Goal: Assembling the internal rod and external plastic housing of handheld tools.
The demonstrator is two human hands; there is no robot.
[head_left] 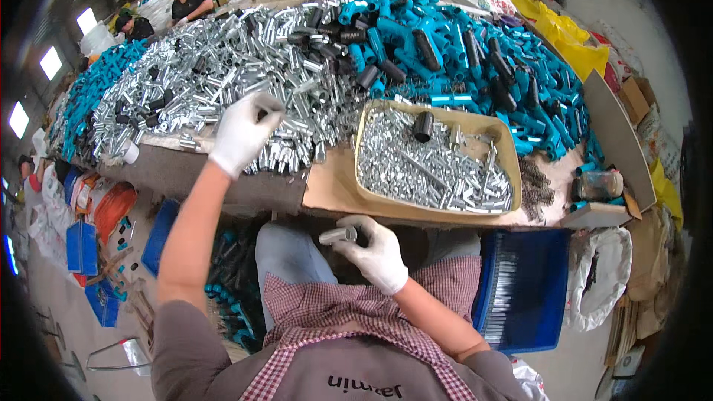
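My right hand [377,254], in a white glove, is closed round a short silver metal tube [339,235] above my lap, just off the table's near edge. My left hand [243,134], gloved as well, is over the near side of a broad heap of silver metal tubes [223,67]. Its fingers curl toward the thumb, and whatever they hold is hidden. Between and beyond the hands stands a cream plastic tub [362,167] full of small silver parts. A black cylinder [423,126] and a few bigger metal sleeves lie on top in it.
Teal and black plastic tool housings [438,44] are piled behind the tub. Dark springs [536,189] and a clear jar [600,184] sit at the right. Below the table's right edge is a blue crate [523,289] with rows of metal pieces, beside a white sack [600,275]. Other people work across the table.
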